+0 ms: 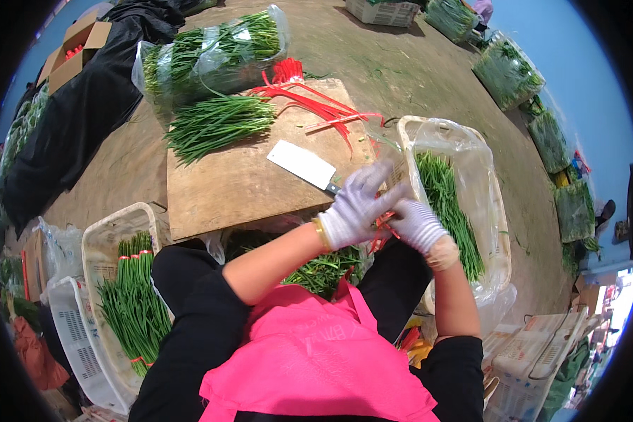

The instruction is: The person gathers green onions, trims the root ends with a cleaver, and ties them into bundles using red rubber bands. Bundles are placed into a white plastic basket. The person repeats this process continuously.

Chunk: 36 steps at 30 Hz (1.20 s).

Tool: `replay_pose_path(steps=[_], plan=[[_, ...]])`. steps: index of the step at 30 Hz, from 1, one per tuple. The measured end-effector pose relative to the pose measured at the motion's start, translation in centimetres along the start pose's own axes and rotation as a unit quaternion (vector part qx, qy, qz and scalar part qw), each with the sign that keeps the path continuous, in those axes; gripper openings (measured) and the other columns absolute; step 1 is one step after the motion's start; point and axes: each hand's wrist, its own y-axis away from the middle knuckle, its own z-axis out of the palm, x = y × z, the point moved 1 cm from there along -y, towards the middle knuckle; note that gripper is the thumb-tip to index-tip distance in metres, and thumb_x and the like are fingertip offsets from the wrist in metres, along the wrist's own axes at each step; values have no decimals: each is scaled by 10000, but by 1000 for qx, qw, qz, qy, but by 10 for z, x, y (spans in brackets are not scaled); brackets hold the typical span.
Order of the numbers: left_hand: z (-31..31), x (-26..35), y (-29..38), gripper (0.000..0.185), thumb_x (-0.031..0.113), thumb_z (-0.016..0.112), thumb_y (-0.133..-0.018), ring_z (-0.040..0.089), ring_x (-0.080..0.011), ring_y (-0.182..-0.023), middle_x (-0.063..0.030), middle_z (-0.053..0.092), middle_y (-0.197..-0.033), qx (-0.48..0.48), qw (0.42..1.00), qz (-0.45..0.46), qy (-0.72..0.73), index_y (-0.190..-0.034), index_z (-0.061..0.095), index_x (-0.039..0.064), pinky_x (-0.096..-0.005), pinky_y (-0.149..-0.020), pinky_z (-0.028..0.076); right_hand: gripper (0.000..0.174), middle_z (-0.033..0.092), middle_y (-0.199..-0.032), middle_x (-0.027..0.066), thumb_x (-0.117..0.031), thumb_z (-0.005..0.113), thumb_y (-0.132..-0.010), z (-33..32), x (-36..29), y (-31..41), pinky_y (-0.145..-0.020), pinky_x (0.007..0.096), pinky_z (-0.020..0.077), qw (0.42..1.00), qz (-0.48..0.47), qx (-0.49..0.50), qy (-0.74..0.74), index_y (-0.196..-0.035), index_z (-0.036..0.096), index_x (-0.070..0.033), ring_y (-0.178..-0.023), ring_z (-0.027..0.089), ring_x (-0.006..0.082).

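Over the near right corner of a wooden board (227, 195), my two hands meet in striped knit gloves, blurred by motion. My left hand (354, 207) has its fingers spread. Touching or overlapping it, my right hand (418, 224) is partly hidden. Red tie strips (382, 226) show between and below the hands; whether the right fingers grip them is unclear. A cleaver (303, 164) lies flat on the board, its black handle near my left hand. Loose garlic chives (221, 124) lie at the far left of the board, beside more red ties (322, 108).
A plastic-lined crate (498, 211) of chives stands at right. Another crate (92, 248) at left holds red-banded bunches (134, 300). Behind the board lies a bagged chive bundle (211, 53). Cut greens (322, 271) lie between my knees. Bagged greens (509, 74) line the blue wall.
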Motion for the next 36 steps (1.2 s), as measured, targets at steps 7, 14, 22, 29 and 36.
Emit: replay_pose_path(steps=[7, 14, 22, 29, 36], plan=[[-105, -33, 67, 165, 233, 702, -756, 621, -256, -673, -94, 668, -929, -52, 994, -96, 33, -909, 698, 168, -337, -601, 504, 251, 663, -907, 65, -138, 628, -880, 40, -72, -65, -792, 320, 492, 904, -215, -290, -228, -1089, 635, 1, -880, 596, 163], [-146, -115, 137, 480, 459, 523, -966, 478, -108, -547, 8, 534, -633, 104, 638, -574, 502, -1057, 593, -7, -253, -520, 392, 556, 571, -1240, 141, -213, 753, -744, -49, 38, -207, -1002, 392, 425, 957, 133, 194, 169, -1267, 574, -159, -1197, 503, 301], [-153, -134, 146, 455, 469, 545, -945, 467, -147, -499, 19, 514, -633, 281, 337, -661, 608, -1172, 532, 75, -302, -488, 424, 488, 521, -1354, 79, -233, 772, -698, 20, 174, -294, -995, 461, 422, 916, 110, 278, 267, -1164, 642, -289, -1230, 464, 337], [-145, -154, 146, 459, 544, 443, -967, 463, -113, -553, 23, 525, -695, 350, 299, -651, 604, -1179, 569, 157, -289, -538, 412, 324, 627, -1110, 20, -121, 694, -710, -70, 109, -308, -795, 370, 524, 797, -277, 439, 310, -983, 711, -293, -1000, 596, 264], [-131, -155, 148, 418, 546, 444, -963, 451, -133, -571, 10, 546, -723, 361, 253, -649, 620, -1095, 598, 181, -289, -552, 396, 509, 517, -1338, 95, -104, 576, -838, -41, -9, -375, -923, 411, 481, 791, -365, 318, 374, -1316, 518, -270, -1208, 509, 316]])
